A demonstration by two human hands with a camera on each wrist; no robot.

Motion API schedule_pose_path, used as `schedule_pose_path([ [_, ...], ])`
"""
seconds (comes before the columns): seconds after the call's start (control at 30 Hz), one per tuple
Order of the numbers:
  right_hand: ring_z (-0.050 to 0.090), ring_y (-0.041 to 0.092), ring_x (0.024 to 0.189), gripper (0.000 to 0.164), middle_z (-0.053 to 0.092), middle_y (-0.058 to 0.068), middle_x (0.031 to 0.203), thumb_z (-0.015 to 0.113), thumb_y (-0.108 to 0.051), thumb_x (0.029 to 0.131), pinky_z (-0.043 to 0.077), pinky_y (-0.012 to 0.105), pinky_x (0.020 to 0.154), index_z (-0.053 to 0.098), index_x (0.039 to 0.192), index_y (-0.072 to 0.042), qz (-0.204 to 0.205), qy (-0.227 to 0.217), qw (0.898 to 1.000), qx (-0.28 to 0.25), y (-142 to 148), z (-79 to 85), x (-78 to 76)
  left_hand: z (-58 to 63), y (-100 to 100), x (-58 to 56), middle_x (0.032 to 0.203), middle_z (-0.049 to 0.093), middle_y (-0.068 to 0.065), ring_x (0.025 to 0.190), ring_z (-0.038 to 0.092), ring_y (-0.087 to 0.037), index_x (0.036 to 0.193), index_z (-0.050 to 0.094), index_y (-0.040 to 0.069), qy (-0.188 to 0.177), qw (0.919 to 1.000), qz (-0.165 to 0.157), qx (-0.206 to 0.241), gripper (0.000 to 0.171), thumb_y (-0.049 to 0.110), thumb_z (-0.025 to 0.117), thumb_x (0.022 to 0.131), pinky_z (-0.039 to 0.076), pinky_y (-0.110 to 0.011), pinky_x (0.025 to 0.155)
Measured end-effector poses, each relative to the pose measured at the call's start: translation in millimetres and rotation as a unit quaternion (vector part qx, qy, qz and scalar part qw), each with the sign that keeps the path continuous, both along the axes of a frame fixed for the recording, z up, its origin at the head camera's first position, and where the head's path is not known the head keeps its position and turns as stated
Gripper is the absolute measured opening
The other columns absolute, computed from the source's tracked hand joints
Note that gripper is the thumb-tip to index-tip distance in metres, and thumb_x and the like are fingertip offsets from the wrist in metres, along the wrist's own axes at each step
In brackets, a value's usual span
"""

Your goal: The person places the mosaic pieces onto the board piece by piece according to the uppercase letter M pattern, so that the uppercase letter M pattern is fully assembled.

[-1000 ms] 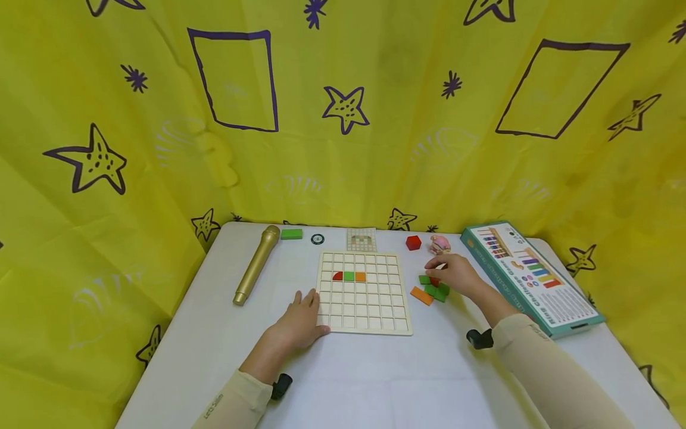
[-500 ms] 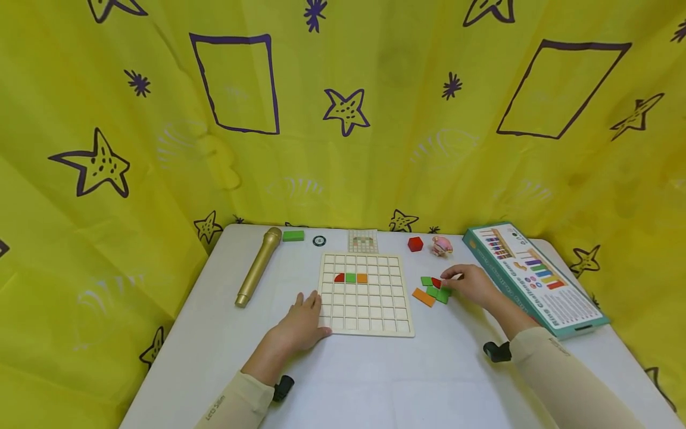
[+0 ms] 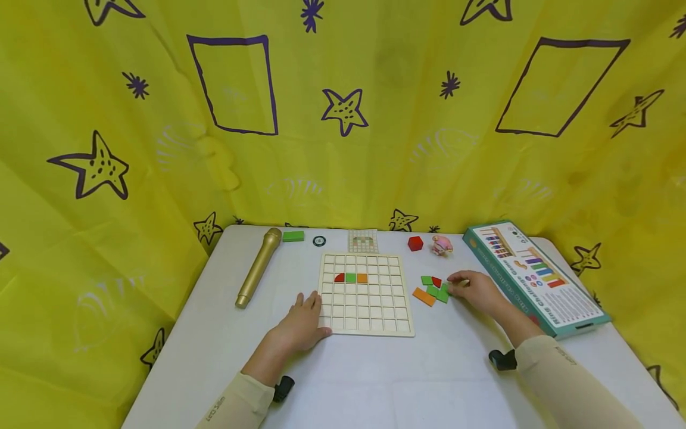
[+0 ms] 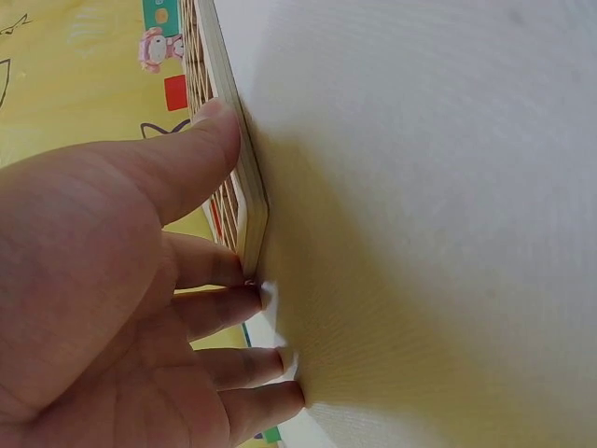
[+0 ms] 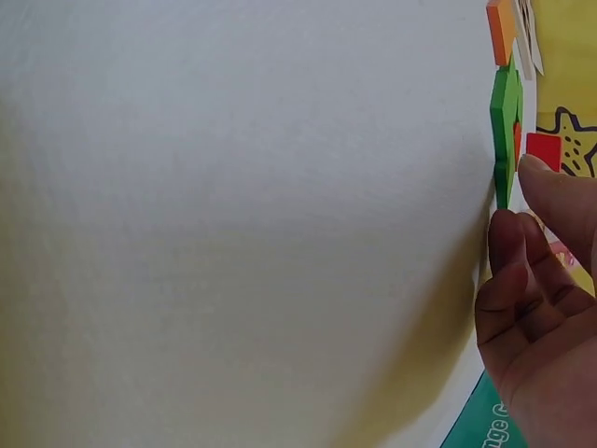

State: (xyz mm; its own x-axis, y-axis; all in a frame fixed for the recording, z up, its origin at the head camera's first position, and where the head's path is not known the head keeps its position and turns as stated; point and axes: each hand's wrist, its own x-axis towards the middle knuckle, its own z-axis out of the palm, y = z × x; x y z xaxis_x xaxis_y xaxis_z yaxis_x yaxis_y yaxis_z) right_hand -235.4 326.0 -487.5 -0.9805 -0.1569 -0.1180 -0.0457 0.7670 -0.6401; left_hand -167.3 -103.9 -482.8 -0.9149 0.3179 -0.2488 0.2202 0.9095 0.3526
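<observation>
My left hand (image 3: 301, 325) rests at the near left corner of a pale wooden grid board (image 3: 370, 310), fingers along its left side and thumb at the near edge. In the left wrist view the thumb touches the board's rim (image 4: 244, 177) and the other fingertips reach down to the table. Three tiles sit in one grid row: a red quarter-round (image 3: 340, 277), a green square (image 3: 351, 277) and an orange square (image 3: 362, 278). My right hand (image 3: 479, 293) has loosely bent fingers beside a pile of green tiles (image 5: 504, 121), with no tile seen in its grasp.
An orange rectangular tile (image 3: 424, 297) and a red tile (image 3: 436, 282) lie with the pile. Behind are a pattern card (image 3: 362, 241), a red cube (image 3: 415, 243), a pink figurine (image 3: 442, 245), a round token (image 3: 319, 241), a green block (image 3: 293, 236), a gold microphone (image 3: 258, 268) and a game box (image 3: 536, 277).
My right hand has moved from above the tile pile down to its right side, uncovering the red tile. My left hand stays at the board's corner.
</observation>
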Motion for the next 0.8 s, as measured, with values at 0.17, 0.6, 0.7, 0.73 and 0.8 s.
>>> schedule_pose_path([
  [0.17,0.055,0.026,0.092,0.033,0.067,0.009,0.108,0.071,-0.023,0.096,0.047,0.036,0.079,0.069,0.121,-0.001,-0.006,-0.005,1.000,0.009,0.3,-3.3,0.6,-1.4,0.7,-0.9,0.161,0.027,-0.023,0.147,0.019,-0.049,0.152,0.032,-0.010,0.001,1.0000,0.002,-0.005,0.085,0.040,0.069,0.094,0.030,-0.057,0.115],
  [0.6,0.057,0.026,0.092,0.027,0.068,0.009,0.102,0.069,-0.016,0.096,0.049,0.041,0.084,0.070,0.117,0.001,-0.006,-0.014,1.000,0.023,-2.1,-5.8,-2.5,-1.3,0.2,-1.6,0.161,0.026,-0.023,0.148,0.018,-0.049,0.153,0.031,-0.009,0.003,0.9999,-0.001,-0.012,0.084,0.040,0.068,0.096,0.030,-0.056,0.115],
  [0.7,0.058,0.027,0.091,0.025,0.068,0.010,0.101,0.069,-0.014,0.096,0.049,0.043,0.083,0.070,0.114,0.002,0.004,-0.015,1.000,0.024,-3.2,-5.7,-4.0,-1.1,0.1,-1.5,0.161,0.026,-0.023,0.148,0.019,-0.049,0.153,0.031,-0.009,0.003,0.9999,0.000,-0.012,0.084,0.041,0.068,0.095,0.030,-0.056,0.115],
  [0.73,0.058,0.027,0.091,0.024,0.068,0.010,0.100,0.069,-0.014,0.095,0.050,0.043,0.083,0.069,0.113,0.002,0.007,-0.017,1.000,0.023,-3.9,-5.5,-4.5,-1.3,0.1,-1.2,0.161,0.026,-0.023,0.148,0.018,-0.049,0.153,0.031,-0.009,0.003,0.9999,0.000,-0.013,0.084,0.041,0.067,0.096,0.030,-0.056,0.115],
  [0.8,0.058,0.027,0.091,0.022,0.067,0.011,0.100,0.070,-0.012,0.095,0.050,0.044,0.084,0.069,0.111,0.002,0.012,-0.022,0.999,0.022,-5.0,-4.9,-5.6,-1.6,0.0,-0.7,0.161,0.027,-0.023,0.147,0.019,-0.049,0.152,0.031,-0.009,0.004,0.9999,0.000,-0.011,0.084,0.041,0.068,0.095,0.030,-0.056,0.115],
])
